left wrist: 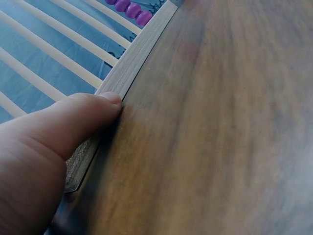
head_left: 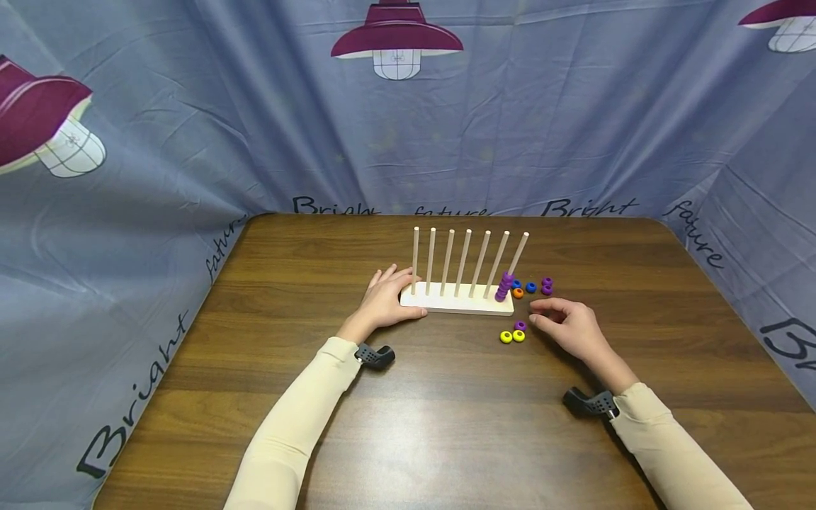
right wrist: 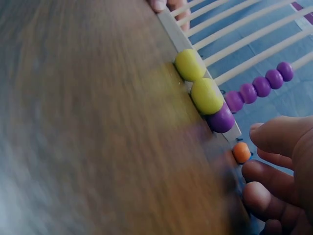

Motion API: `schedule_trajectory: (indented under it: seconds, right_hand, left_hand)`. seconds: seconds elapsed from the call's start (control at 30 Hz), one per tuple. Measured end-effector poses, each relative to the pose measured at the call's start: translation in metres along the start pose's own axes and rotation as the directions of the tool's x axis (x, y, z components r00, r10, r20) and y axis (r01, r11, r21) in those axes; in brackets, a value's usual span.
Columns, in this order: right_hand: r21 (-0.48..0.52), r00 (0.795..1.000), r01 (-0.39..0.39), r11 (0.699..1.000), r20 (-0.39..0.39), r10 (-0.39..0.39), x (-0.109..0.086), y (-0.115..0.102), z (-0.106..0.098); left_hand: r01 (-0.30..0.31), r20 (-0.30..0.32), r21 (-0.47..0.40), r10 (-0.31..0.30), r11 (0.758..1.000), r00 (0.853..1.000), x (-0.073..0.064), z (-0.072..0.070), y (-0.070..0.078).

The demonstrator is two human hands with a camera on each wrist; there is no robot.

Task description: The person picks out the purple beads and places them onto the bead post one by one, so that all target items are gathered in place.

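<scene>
A pale wooden peg rack (head_left: 456, 306) stands on the table with a row of upright pegs. My left hand (head_left: 382, 299) holds its left end, thumb (left wrist: 93, 110) against the front face and fingers behind. Several purple beads (head_left: 503, 287) are stacked on the rightmost peg. To the right of the rack, my right hand (head_left: 569, 328) hovers over the table with fingers loosely bent and nothing between them. Close by lie two yellow beads (head_left: 506, 337) and a loose purple bead (head_left: 520, 326). An orange bead (right wrist: 241, 152) shows beyond the right fingertips in the right wrist view.
Two blue beads (head_left: 531, 287) lie beside the rack's right end, near the orange one. Two more purple beads (head_left: 547, 290) sit further right. Behind the brown wooden table (head_left: 408, 425) hangs a blue printed curtain (head_left: 408, 142), which also runs along both sides.
</scene>
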State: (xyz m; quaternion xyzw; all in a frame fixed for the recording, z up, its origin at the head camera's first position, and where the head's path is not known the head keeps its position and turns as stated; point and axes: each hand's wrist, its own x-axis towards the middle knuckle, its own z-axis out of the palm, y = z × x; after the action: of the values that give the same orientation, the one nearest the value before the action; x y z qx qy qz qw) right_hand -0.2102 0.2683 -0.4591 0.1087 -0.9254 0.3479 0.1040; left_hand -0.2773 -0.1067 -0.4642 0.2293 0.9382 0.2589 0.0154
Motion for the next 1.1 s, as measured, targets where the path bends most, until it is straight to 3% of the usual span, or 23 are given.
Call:
schedule_trajectory:
  seconds: [0.43, 1.1]
  right_hand:
    - [0.033, 1.0, -0.011, 0.999, 0.002, 0.011, -0.006, -0.001, 0.004]
    - [-0.02, 0.997, 0.078, 0.997, 0.001, -0.078, -0.005, 0.0, 0.011]
  left_hand:
    - [0.005, 0.012, -0.01, -0.005, 1.0, 1.0, 0.0, -0.001, 0.0]
    - [0.011, 0.02, -0.01, -0.011, 1.0, 1.0, 0.001, -0.002, 0.0]
